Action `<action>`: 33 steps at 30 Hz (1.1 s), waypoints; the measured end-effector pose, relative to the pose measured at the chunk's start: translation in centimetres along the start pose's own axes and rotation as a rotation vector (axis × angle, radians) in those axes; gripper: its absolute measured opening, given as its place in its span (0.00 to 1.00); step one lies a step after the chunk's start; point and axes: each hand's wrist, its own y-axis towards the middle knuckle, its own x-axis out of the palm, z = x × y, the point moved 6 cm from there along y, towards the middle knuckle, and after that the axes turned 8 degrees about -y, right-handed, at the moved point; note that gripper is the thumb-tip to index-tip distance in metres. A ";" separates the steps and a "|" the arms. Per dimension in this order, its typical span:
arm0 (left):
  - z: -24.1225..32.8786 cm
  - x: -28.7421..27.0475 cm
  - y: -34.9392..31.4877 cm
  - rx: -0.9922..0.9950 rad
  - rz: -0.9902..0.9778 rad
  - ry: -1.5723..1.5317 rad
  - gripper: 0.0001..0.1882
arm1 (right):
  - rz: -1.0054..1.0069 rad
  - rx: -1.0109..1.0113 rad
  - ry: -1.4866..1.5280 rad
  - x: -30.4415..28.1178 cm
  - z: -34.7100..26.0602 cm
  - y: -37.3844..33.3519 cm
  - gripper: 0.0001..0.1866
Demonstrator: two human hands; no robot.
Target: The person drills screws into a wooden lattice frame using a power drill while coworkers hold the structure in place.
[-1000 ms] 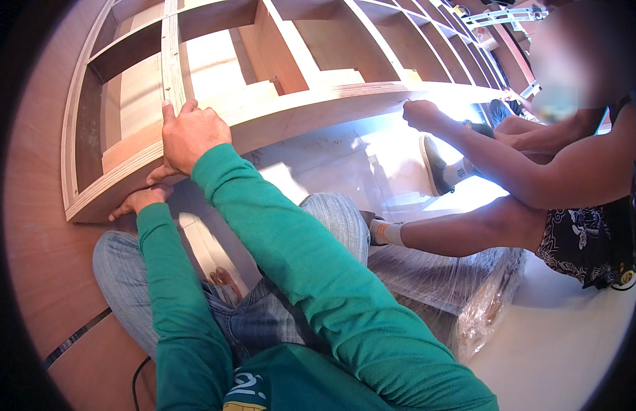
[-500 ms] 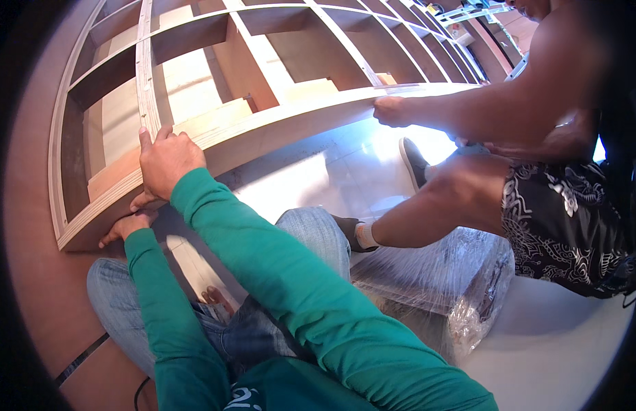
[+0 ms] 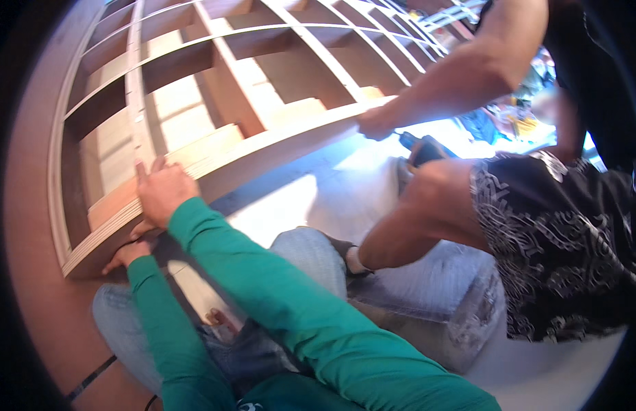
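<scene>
A large wooden frame of box-like compartments (image 3: 290, 133) lies tilted before me, its long near board running from lower left to upper right. My right hand (image 3: 166, 190) is closed over the top edge of that board near the left corner, thumb down its outer face. Lower and nearer the corner, my left hand (image 3: 129, 256) grips the board's bottom edge; some of its fingers are hidden underneath. Farther right, a co-worker's hand (image 3: 377, 124) rests at the same board. Beside that hand, a dark power tool resembling a drill (image 3: 427, 149) points toward the board.
The co-worker's bent leg (image 3: 427, 219) stands to the right of my knee (image 3: 307, 257). Between us sits a block wrapped in clear plastic film (image 3: 427, 288). A reddish-brown surface (image 3: 33, 205) borders the frame on the left. Blurred clutter (image 3: 516, 120) lies at the far right.
The co-worker has shifted, with the hand farther left along the board, and the dark tool has come into sight. My hands keep their hold; the frame's near corner sits lower in view.
</scene>
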 end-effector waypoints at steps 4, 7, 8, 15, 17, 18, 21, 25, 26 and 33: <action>1.8 -0.9 -0.8 0.071 -0.153 -0.071 0.63 | 0.013 -0.081 0.077 -1.0 -1.3 -0.6 0.72; 0.3 -0.3 -2.6 0.136 -0.128 -0.137 0.63 | 0.005 -0.043 -0.154 -3.0 0.5 -1.1 0.67; -1.2 0.1 -3.0 0.122 -0.102 -0.152 0.63 | -0.046 0.040 -0.244 -3.2 1.9 -1.2 0.65; -3.2 1.1 -5.0 0.084 0.015 -0.171 0.62 | -0.039 0.020 -0.205 -3.9 2.1 -0.9 0.71; -2.5 1.1 -5.5 0.089 0.016 -0.186 0.62 | -0.019 0.019 -0.220 -4.0 1.2 -1.0 0.71; -2.3 1.1 -5.6 0.086 0.009 -0.202 0.62 | -0.027 0.028 -0.238 -4.0 1.0 -1.1 0.70; -2.2 1.0 -5.1 0.076 0.001 -0.215 0.62 | -0.044 0.034 -0.225 -3.7 0.8 -1.0 0.69; -2.3 0.7 -3.4 0.166 -0.142 -0.194 0.63 | -0.025 -0.011 -0.157 -3.3 1.5 -0.8 0.67; -2.6 0.9 -3.0 0.157 -0.210 -0.195 0.63 | -0.038 -0.010 -0.146 -3.2 1.8 -0.8 0.68; -3.0 -0.3 -2.7 0.017 -0.057 -0.064 0.57 | -0.032 -0.045 -0.072 -2.0 2.7 -1.4 0.48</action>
